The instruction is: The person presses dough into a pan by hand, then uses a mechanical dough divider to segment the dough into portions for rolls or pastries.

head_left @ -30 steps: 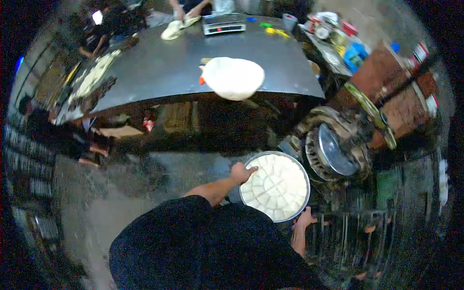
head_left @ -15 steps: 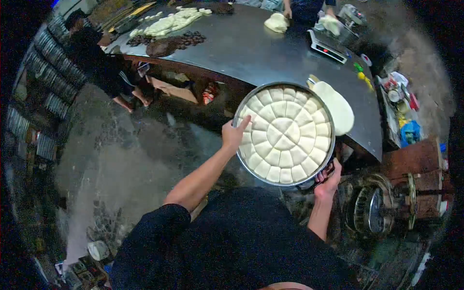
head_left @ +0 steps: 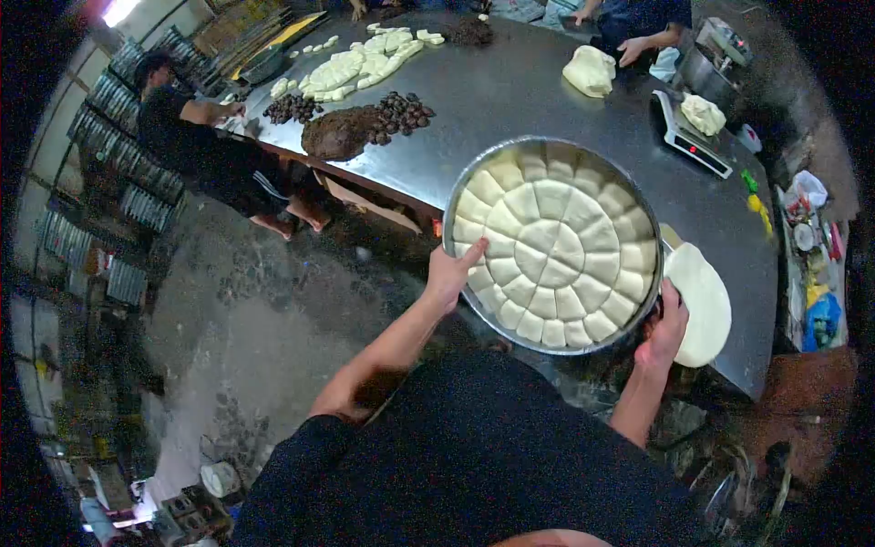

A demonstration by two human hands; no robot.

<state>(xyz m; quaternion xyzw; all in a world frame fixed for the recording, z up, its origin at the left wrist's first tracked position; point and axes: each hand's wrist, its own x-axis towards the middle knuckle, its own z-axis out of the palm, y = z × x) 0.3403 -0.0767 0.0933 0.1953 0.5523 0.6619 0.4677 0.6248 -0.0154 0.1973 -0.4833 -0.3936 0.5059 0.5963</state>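
Between my hands is a round metal pan (head_left: 453, 285) filled with pale dough (head_left: 551, 246) cut into rings of pieces. My left hand (head_left: 453, 273) grips its left rim, thumb over the edge and on the dough. At the lower right rim, my right hand (head_left: 666, 326) is closed around the side, with some fingers hidden beneath. The pan is held tilted toward me in front of the metal table (head_left: 510, 100). Just beyond my right hand a flat sheet of dough (head_left: 700, 305) lies at the table's near edge.
On the table sit a dough lump (head_left: 590, 71), a scale (head_left: 688, 137) bearing more dough, cut dough pieces (head_left: 355, 68) and a dark brown mass (head_left: 339, 133) with small balls. A person (head_left: 182, 128) stands at the left; another person's hand (head_left: 633, 50) is across the table.
The view has turned, so the table appears lower and further right. The pan has shifted slightly right and is still in both hands. The person across has let go of the dough lump.
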